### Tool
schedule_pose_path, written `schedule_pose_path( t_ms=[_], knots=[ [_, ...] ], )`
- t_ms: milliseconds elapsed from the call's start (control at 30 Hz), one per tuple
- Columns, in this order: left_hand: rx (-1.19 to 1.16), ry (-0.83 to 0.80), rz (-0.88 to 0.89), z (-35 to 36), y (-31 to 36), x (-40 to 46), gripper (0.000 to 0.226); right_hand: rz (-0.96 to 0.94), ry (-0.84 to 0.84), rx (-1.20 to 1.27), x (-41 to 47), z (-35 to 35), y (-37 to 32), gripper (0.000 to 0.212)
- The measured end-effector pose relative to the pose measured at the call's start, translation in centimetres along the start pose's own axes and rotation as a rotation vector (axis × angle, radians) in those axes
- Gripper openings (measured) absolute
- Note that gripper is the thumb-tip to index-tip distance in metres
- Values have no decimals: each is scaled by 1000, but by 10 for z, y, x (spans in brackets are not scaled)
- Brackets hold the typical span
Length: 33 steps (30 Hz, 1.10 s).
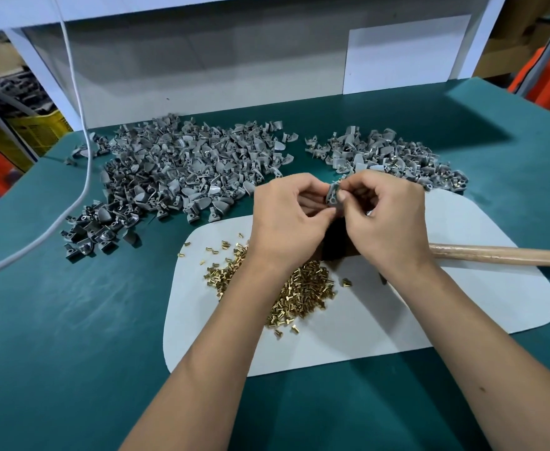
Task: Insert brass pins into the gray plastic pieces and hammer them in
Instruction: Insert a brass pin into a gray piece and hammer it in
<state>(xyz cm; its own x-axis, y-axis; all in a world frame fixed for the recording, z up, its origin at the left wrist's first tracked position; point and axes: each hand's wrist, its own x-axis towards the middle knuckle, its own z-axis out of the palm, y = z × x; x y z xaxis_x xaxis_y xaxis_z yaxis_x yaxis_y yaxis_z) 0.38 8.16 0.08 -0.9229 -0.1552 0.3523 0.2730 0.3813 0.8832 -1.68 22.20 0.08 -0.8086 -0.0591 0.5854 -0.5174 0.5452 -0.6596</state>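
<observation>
Nearest, brass pins (302,292) are lying heaped on a white mat (462,323) on the green desk (55,336). Above it, the left hand (288,222) and right hand (387,216) are meeting, each grip curling closed and pinching one gray plastic piece (333,196) between fingertips. A wooden handle (501,255) is lying right. Farther, a large gray pile (182,170) is spreading left, a smaller pile (394,154) right.
</observation>
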Motion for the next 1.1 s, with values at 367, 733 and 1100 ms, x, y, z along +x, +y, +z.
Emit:
schedule_pose_path(
  t_ms=[367,733,1100],
  knots=[
    [241,24,29,-9,-5,4,34,33,-334,-216,28,-48,17,20],
    [388,-129,19,-26,-10,8,10,104,-848,-420,21,-81,55,18],
    [211,-142,-132,-26,-10,8,9,72,-566,-96,35,-74,16,27]
  ],
)
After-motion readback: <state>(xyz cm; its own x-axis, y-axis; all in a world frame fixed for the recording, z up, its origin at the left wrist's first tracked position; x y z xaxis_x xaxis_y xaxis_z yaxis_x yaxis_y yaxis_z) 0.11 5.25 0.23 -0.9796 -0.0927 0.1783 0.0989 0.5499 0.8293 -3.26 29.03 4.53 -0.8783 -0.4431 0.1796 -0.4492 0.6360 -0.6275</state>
